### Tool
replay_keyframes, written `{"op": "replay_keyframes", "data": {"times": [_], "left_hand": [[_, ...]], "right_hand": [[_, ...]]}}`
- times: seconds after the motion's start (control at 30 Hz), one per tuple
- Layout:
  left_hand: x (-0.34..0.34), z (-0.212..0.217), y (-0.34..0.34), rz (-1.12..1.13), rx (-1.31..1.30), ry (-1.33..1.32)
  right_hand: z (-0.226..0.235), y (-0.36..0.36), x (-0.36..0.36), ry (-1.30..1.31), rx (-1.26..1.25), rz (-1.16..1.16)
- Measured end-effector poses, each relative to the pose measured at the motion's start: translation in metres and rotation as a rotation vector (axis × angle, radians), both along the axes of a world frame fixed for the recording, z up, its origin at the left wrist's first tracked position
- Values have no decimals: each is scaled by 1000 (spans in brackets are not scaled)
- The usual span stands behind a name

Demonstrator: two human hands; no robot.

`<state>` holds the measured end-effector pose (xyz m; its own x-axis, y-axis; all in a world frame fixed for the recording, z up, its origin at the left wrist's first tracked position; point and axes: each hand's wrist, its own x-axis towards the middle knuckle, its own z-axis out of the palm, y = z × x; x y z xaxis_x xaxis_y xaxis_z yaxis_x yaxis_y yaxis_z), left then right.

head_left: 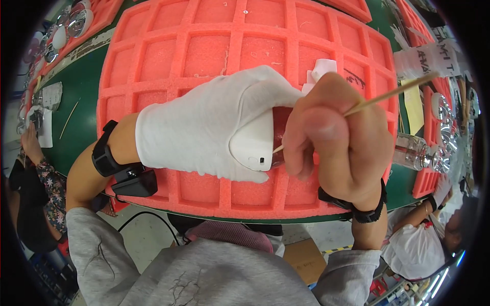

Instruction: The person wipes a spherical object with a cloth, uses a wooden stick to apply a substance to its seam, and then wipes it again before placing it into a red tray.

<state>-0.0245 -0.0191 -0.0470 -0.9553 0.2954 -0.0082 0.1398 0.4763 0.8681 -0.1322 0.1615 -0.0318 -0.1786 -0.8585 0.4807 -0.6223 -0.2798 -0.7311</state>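
My left hand [199, 122], in a white glove, is closed around a white rounded plastic housing [253, 140] with a small dark port near its lower edge. Beyond the housing's right edge shows a dark reddish, glossy-looking area, partly hidden. My bare right hand [342, 137] pinches a thin wooden stick [395, 92] that slants down to the left. The stick's tip is at the housing's right edge, close to the port; whether it touches is hard to tell. Both hands are over a red foam tray [209, 53] with square compartments.
A small white piece [324, 67] lies in the tray behind my right hand. A clear bottle [410, 151] stands at the right on the green table [81, 109]. Another stick [68, 120] lies left. Co-workers sit on both sides, one person's hand [31, 145] at far left.
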Motion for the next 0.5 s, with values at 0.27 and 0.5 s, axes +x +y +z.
{"op": "replay_keyframes", "data": {"times": [0.27, 0.5], "left_hand": [[2, 1, -1, 33, -4, -22], [3, -2, -1, 10, -16, 103]], "right_hand": [[-3, 0, 2, -194, -10, -23], [6, 0, -3, 157, 71, 107]]}}
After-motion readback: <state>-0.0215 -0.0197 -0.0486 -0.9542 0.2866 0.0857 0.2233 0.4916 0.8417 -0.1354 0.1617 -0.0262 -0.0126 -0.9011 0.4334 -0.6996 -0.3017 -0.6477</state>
